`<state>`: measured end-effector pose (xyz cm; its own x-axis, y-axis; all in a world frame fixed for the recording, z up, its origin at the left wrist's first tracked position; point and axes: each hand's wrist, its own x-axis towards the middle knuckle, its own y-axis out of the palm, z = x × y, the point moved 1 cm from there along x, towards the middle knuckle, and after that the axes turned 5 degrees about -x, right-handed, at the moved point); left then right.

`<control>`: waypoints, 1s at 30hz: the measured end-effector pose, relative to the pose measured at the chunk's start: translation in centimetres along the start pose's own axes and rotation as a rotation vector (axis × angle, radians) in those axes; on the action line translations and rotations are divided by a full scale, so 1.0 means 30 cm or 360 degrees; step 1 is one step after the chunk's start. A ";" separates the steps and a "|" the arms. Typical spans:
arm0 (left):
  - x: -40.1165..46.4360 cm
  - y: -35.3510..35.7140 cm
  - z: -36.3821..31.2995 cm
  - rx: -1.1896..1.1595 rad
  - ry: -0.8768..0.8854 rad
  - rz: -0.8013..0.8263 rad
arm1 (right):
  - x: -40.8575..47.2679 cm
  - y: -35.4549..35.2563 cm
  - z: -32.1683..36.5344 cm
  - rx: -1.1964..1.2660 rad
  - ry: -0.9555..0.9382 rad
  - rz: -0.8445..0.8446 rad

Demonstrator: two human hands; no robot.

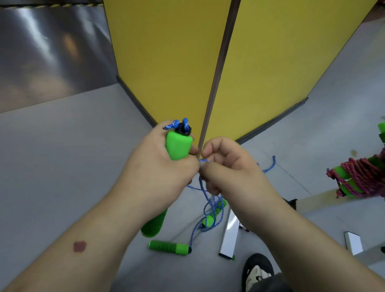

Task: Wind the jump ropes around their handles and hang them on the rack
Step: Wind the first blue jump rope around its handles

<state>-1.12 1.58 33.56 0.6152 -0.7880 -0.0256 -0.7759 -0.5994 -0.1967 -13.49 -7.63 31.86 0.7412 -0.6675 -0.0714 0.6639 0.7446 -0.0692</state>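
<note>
Now | left hand (159, 170) grips green handle (178, 145) | right hand (229, 166) pinches blue rope (204, 185)

Yellow partition panels (172, 56) stand on grey floor (53, 165).

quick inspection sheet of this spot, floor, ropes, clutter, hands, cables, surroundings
surface: grey floor, bare patch at left.
job's things: blue rope trails to the floor; green handles held together; another green handle lies on the floor; wound pink ropes hang at right.
clutter: white rack feet on the floor.
hands: left hand grips the handles; right hand pinches the rope.
cables: nothing seen.
surroundings: yellow panels; black shoe.
</note>
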 end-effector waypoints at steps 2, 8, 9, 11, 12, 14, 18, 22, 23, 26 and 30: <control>-0.010 0.002 -0.004 0.0009 -0.0060 0.0126 | 0.000 0.009 0.021 0.0183 -0.0074 -0.0061; -0.004 -0.010 -0.002 0.0081 -0.0107 0.0294 | 0.009 0.020 0.048 0.0231 -0.0202 0.0014; 0.003 -0.017 0.001 0.0075 -0.0116 0.0318 | 0.009 0.024 0.053 0.0199 -0.0210 0.0020; 0.015 -0.031 0.005 0.0035 -0.0126 0.0366 | 0.010 0.028 0.065 0.0198 -0.0220 0.0016; 0.019 -0.036 0.005 0.0007 -0.0125 0.0380 | 0.013 0.026 0.065 0.0198 -0.0233 -0.0006; 0.023 -0.039 0.002 -0.0102 -0.0108 0.0342 | 0.026 0.028 0.057 0.0215 -0.0247 -0.0061; 0.025 -0.047 -0.016 -0.0510 -0.0058 0.0023 | 0.052 0.025 -0.007 0.0185 0.0108 0.0213; 0.051 -0.104 -0.018 -0.0709 -0.0006 -0.0394 | 0.024 0.003 -0.018 -0.0654 0.0317 0.0707; 0.059 -0.119 -0.009 -0.0628 0.0016 -0.0513 | 0.026 -0.007 -0.016 -0.0917 0.0294 0.0635; 0.059 -0.135 0.016 -0.0277 -0.0033 -0.0762 | 0.047 -0.042 -0.019 -0.1291 0.0233 0.0218; 0.028 -0.100 0.021 0.0188 -0.0156 -0.0574 | 0.053 -0.028 0.005 -0.0581 0.0058 -0.0009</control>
<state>1.81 2.82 33.50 0.8604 -0.5089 -0.0268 -0.4894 -0.8105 -0.3218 -12.86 -9.32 31.97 0.7292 -0.6761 -0.1052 0.5838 0.6950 -0.4197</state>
